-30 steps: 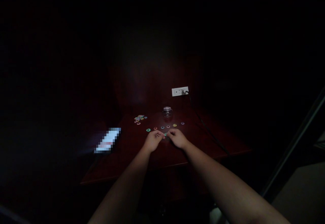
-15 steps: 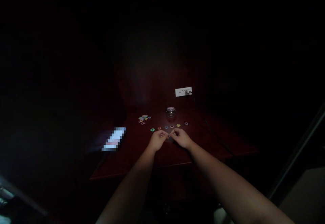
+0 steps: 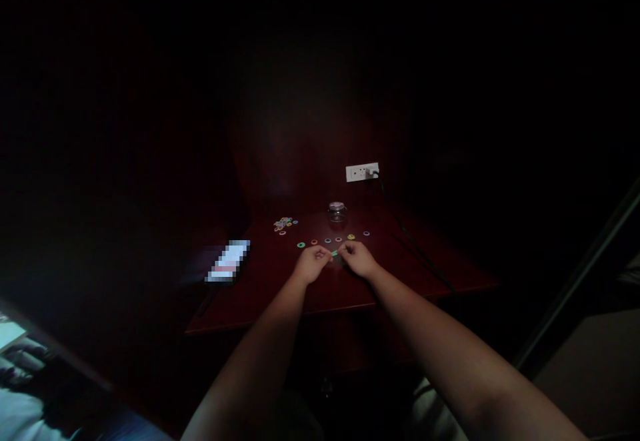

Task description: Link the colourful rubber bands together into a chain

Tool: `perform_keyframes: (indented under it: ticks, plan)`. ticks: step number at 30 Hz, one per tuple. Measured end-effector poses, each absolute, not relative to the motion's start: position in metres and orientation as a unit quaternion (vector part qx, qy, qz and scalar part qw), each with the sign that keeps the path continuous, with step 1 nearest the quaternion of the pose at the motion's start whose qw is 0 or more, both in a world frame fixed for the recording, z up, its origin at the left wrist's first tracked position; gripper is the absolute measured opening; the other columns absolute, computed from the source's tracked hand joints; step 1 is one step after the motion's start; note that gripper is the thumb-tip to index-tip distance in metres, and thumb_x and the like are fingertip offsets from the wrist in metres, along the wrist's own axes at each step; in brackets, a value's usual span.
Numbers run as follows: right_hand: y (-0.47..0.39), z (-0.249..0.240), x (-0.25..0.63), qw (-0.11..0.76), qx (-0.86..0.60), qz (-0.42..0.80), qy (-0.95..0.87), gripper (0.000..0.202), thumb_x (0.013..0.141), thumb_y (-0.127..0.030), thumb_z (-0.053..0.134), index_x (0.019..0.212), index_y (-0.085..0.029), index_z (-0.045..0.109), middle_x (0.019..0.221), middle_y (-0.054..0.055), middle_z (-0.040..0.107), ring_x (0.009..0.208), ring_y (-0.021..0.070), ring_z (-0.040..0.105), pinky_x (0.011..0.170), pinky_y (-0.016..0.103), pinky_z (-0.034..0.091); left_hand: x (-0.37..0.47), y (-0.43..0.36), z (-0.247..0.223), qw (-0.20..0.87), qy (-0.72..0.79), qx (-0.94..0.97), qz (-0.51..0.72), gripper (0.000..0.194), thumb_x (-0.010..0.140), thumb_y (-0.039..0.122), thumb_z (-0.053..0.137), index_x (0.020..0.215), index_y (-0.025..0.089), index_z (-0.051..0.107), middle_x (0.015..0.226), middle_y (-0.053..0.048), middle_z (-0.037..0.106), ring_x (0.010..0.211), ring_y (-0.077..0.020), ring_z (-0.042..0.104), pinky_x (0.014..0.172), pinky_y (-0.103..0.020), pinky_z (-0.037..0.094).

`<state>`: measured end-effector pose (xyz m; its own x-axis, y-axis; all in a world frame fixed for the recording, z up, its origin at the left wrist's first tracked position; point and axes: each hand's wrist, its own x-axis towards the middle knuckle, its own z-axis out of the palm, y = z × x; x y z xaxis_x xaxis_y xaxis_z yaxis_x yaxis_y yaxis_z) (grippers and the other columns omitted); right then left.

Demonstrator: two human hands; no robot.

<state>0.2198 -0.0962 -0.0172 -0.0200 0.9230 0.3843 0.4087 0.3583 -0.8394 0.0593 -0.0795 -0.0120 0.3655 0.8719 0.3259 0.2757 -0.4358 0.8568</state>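
Observation:
Between my fingertips is a small green band, pinched by my left hand on one side and my right hand on the other. Both hands are closed near the middle of the dark red table. Just beyond them lies a spaced row of small rings, among them a green ring, a red ring, a yellow ring and a purple ring. A heap of coloured rings sits farther back on the left. Behind the row stands a lidded clear jar.
A lit phone lies at the table's left side. On the back wall is a white socket with a plug, and its black cable runs across the table's right side. A dark partition edge crosses the lower left.
The view has tilted slightly, so the table sits higher. My hands have moved a little apart, and the green band now shows between them.

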Motion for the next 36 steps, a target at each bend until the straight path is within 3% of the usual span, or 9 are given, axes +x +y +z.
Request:
perform_keyframes:
  ticks: [18, 31, 36]
  plan:
    - [-0.1016, -0.0168, 0.2154, 0.479, -0.472, 0.317, -0.669, 0.025, 0.063, -0.038, 0.06, 0.06, -0.014, 0.051, 0.05, -0.004, 0.046, 0.046, 0.0069, 0.039, 0.045, 0.02, 0.031, 0.0617, -0.0793, -0.014, 0.358, 0.406, 0.733, 0.412, 0.01, 0.07, 0.019, 0.056, 0.067, 0.011, 0.06, 0.063, -0.004, 0.063, 0.057, -0.0103, 0.055, 0.056, -0.021, 0.042]
    - [-0.0968, -0.0168, 0.2189, 0.505, -0.494, 0.274, -0.653, 0.015, 0.068, -0.027, 0.05, 0.06, -0.015, 0.051, 0.054, -0.002, 0.047, 0.051, 0.0092, 0.042, 0.051, 0.021, 0.033, 0.0596, -0.0791, -0.0118, 0.361, 0.402, 0.738, 0.404, 0.013, 0.071, 0.021, 0.053, 0.066, 0.011, 0.06, 0.065, -0.004, 0.065, 0.059, -0.0107, 0.056, 0.061, -0.022, 0.043]
    - [-0.0984, -0.0194, 0.2151, 0.492, -0.482, 0.279, -0.669, 0.014, 0.067, -0.028, 0.054, 0.064, -0.014, 0.053, 0.053, -0.003, 0.048, 0.048, 0.0081, 0.04, 0.047, 0.02, 0.032, 0.0589, -0.079, -0.012, 0.358, 0.398, 0.741, 0.405, 0.012, 0.071, 0.022, 0.054, 0.067, 0.011, 0.059, 0.067, -0.005, 0.065, 0.062, -0.0117, 0.057, 0.061, -0.022, 0.043]
